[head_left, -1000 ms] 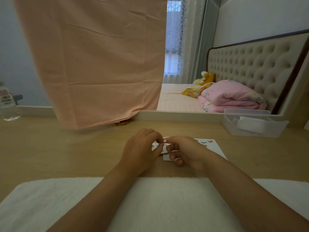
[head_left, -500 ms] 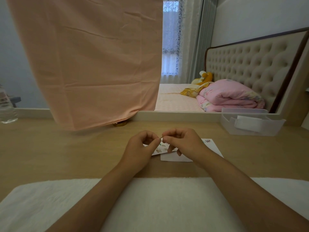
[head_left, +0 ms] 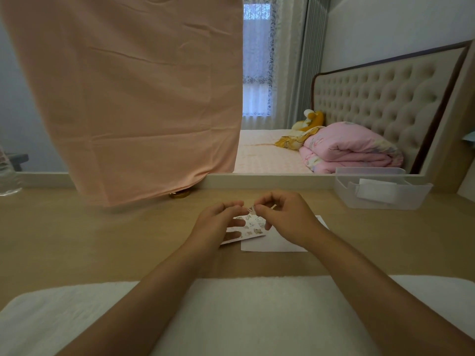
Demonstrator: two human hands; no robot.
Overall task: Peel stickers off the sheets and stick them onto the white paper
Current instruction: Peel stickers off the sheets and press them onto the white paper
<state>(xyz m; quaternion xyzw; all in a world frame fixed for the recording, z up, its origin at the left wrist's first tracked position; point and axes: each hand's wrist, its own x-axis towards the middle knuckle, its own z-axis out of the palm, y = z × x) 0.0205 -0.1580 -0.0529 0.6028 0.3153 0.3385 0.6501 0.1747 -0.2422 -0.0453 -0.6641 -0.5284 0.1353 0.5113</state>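
A small sticker sheet (head_left: 253,226) printed with several little pictures is held tilted above the wooden table, its far end raised. My left hand (head_left: 218,222) holds the sheet at its left side, fingers under and over it. My right hand (head_left: 285,218) pinches a small sticker (head_left: 251,208) between thumb and forefinger at the sheet's top edge. Under and right of the sheet, the white paper (head_left: 272,244) lies flat, largely covered by my right hand and wrist.
A clear plastic box (head_left: 380,194) with white paper inside stands at the back right. A peach cloth (head_left: 133,98) hangs over a mirror behind the table, with a gold object (head_left: 180,194) at its hem. A white towel (head_left: 244,317) covers the near edge, a bottle (head_left: 7,176) far left.
Both hands have risen slightly from the table. The sheet, earlier hidden under my fingers, now shows between the hands, and my right fingertips have lifted to its top edge with a sticker.
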